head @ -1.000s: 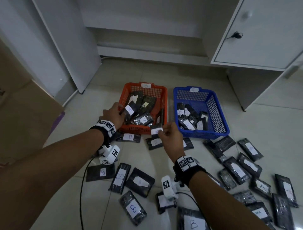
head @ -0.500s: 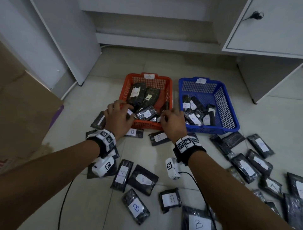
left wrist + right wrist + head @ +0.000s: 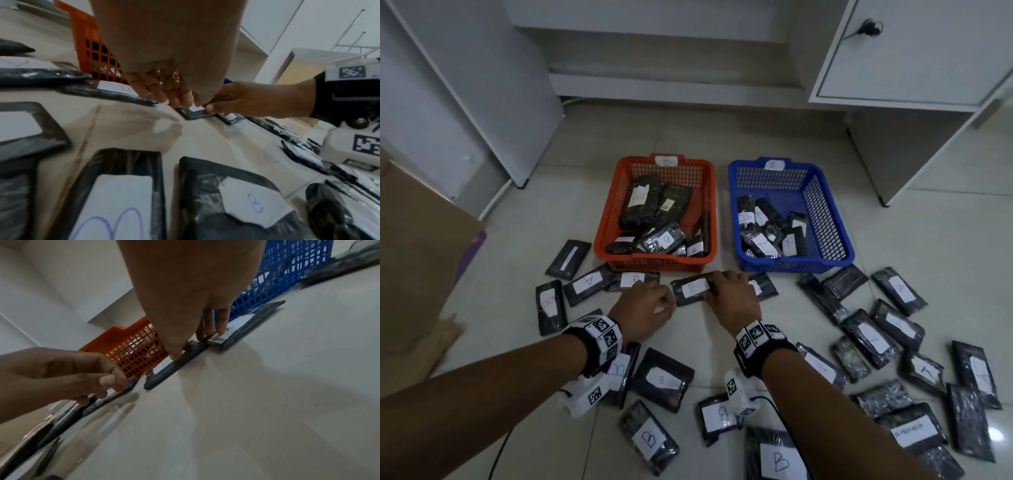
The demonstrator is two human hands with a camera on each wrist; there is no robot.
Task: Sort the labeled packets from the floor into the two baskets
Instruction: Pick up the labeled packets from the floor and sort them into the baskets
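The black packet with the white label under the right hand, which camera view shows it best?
The head view: the black packet with the white label lies flat before the orange plastic basket, label facing up, the right hand touching it. The wrist views show only its edge and one corner.

Three views over one tiled floor
Head camera looks steeply down from above; both wrist cameras sit low, facing forward, sharing the orange basket (image 3: 654, 209) (image 3: 92, 53) (image 3: 133, 352).
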